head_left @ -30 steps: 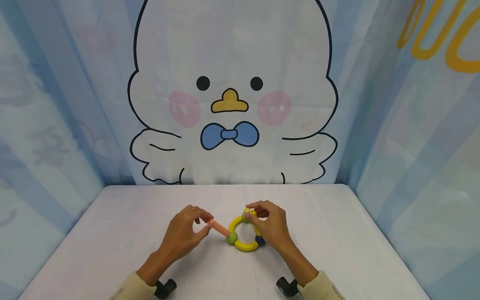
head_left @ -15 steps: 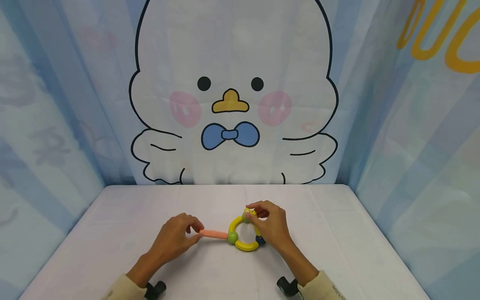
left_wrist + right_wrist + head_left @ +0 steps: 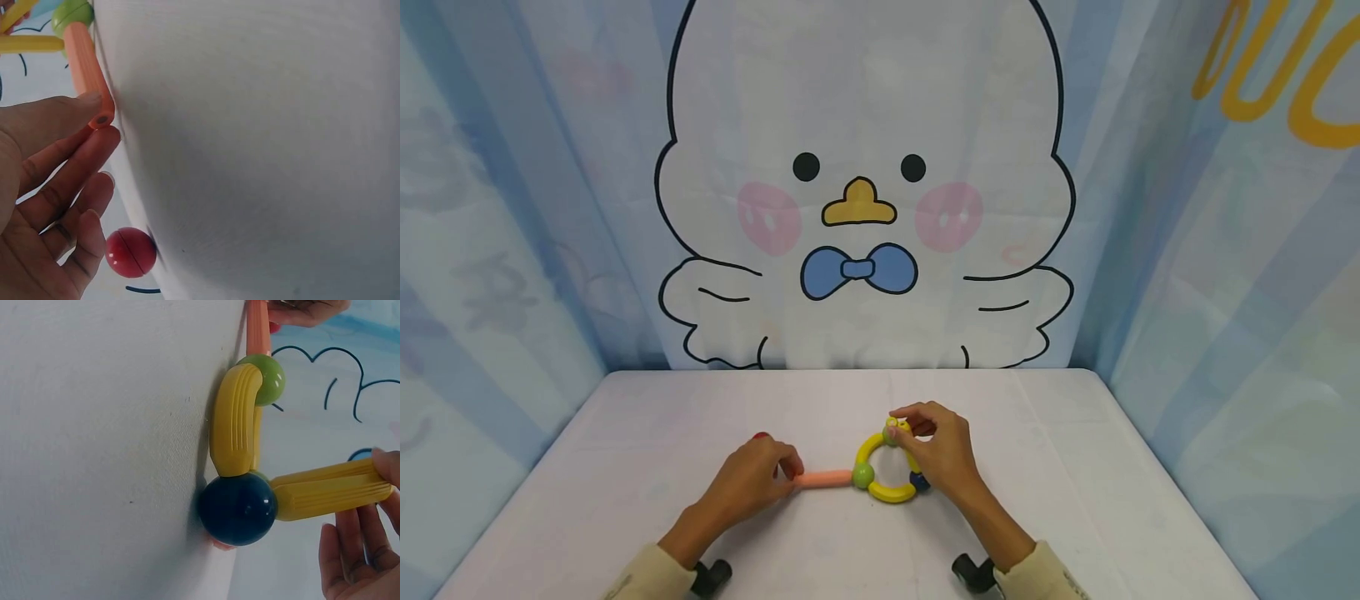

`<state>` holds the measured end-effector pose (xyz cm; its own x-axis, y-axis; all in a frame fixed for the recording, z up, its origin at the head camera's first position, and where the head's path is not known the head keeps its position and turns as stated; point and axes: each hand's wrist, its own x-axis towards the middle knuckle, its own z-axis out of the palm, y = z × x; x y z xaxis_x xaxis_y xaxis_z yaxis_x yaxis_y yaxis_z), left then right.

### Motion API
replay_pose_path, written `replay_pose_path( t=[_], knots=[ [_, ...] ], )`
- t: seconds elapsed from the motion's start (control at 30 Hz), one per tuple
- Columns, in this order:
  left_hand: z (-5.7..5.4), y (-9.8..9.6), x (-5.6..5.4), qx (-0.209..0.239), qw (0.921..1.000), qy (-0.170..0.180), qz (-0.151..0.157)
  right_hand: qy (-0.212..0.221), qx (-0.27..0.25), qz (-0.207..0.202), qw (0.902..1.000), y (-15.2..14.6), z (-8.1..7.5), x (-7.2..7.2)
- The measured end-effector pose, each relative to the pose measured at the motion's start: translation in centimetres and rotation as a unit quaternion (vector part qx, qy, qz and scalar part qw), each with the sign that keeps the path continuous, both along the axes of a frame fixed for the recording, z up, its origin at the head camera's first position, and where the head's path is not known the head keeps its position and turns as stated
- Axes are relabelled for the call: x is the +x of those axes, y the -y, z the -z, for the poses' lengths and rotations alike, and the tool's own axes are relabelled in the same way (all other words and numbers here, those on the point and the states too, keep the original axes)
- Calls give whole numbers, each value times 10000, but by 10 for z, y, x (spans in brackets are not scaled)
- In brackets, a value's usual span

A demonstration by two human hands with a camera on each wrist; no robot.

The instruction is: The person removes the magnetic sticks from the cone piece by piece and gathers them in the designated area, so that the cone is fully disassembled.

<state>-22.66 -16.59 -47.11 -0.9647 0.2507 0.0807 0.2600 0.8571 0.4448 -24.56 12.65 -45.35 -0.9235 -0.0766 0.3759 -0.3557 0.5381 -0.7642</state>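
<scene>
My left hand [image 3: 751, 477] pinches the free end of an orange rod [image 3: 826, 479] between thumb and fingers. The rod's other end meets a green ball [image 3: 863, 475] on a ring-shaped toy of curved yellow bars [image 3: 892, 493] and balls, low over the table. My right hand [image 3: 946, 443] pinches yellow bars [image 3: 331, 490] that rise from the ring's right side; its fingers partly hide them. A dark blue ball [image 3: 237, 510] joins the bars at the lower right. A red ball [image 3: 130, 252] lies on the table beyond my left hand, mostly hidden in the head view.
The toy is on a white table [image 3: 1045, 492] with a rounded back edge. Behind it hangs a curtain [image 3: 865, 325] printed with a cartoon bird, and more curtain closes off both sides. A black wrist mount [image 3: 973, 573] sits under the right forearm.
My left hand has moved left and slightly down, swinging the orange rod from a slant to nearly level. The red ball has come into view behind it. My right hand stays put.
</scene>
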Motion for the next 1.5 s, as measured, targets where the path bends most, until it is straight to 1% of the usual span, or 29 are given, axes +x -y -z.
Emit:
replay_pose_path(
  t=[0.13,0.27,0.43,0.53,0.63,0.77,0.87,1.0,1.17,1.33,1.5],
  knots=[
    [0,0,0,-24,10000,-5,46,0,-1,-13,10000,0,0,0],
    [-2,-2,0,-87,10000,-38,14,9,9,-26,10000,0,-1,0],
    [-9,-7,2,-83,9999,4,-63,18,2,-38,10000,-1,-1,1],
    [-15,-14,3,-3,9999,-137,-27,24,-18,-47,10000,-1,-1,1],
    [-21,-22,2,103,9990,-430,25,44,-33,-50,10000,-1,-1,1],
    [-25,-35,-2,279,9958,-865,121,62,-32,-38,10000,-1,-2,1],
    [-28,-44,-6,451,9917,-1171,282,96,-22,-14,10000,-1,-2,1],
    [-32,-57,-11,632,9858,-1471,498,164,-3,-7,9999,-1,-2,-1],
    [-34,-74,-17,789,9820,-1615,583,157,-1,-78,9998,-2,-2,-1],
    [-35,-89,-23,1043,9797,-1626,528,128,-34,-126,9998,-4,-2,-2],
    [-35,-98,-29,1337,9779,-1529,493,125,-38,-145,9998,-5,-2,-2]
  ],
)
